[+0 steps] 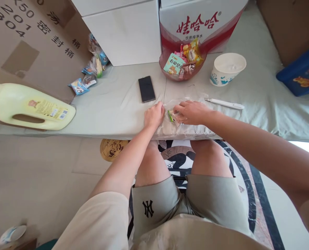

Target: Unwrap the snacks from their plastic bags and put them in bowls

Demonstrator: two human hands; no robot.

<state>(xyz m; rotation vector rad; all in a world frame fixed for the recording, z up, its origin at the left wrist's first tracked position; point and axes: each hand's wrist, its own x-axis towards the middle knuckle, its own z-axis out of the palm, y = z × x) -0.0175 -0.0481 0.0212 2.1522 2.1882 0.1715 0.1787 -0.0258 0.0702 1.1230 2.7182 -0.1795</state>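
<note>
A clear plastic bag (193, 131) lies flat near the front edge of the cloth-covered surface. My left hand (153, 115) is closed at the bag's left edge, its fingertips pinching the plastic. Over the bag, my right hand (192, 111) curls its fingers around a small snack packet (177, 118) with a green end. Whether the packet is inside the bag or on top of it, I cannot tell. Just beyond my left hand is a black phone (146, 89). To the right of my right hand lies a white pen-shaped cutter (225, 103).
A pink glass bowl (179, 77) of wrapped snacks and a paper tub (223, 74) stand behind my hands. Several snack packets (78, 86) lie by a cardboard box (32, 45). A yellow jug (40, 107) is at left, a blue package (301, 74) at right. White boxes (125, 34) line the back.
</note>
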